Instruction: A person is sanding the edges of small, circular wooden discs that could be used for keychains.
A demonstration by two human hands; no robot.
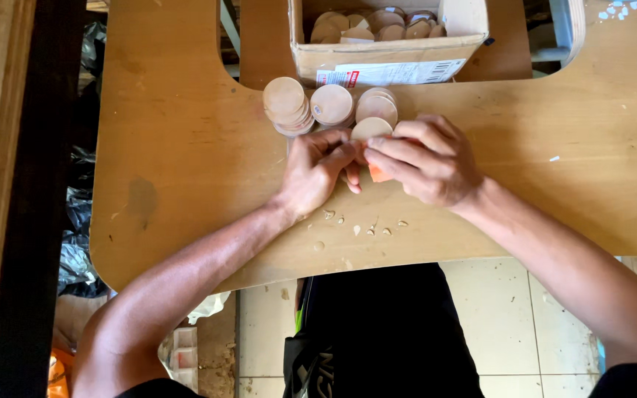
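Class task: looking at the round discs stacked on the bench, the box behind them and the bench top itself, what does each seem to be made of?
Round discs: probably unfinished wood, pale tan and matt, with chips lying nearby. Box: corrugated cardboard, brown with worn, folded edges. Bench top: likely plywood or board, smooth, stained, with curved cut-outs.

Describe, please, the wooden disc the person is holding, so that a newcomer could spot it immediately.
Start at the cardboard box on the table's far edge; three stacks of discs sit before it. Just nearer, the round disc is pinched between left hand and right hand: single, not stacked.
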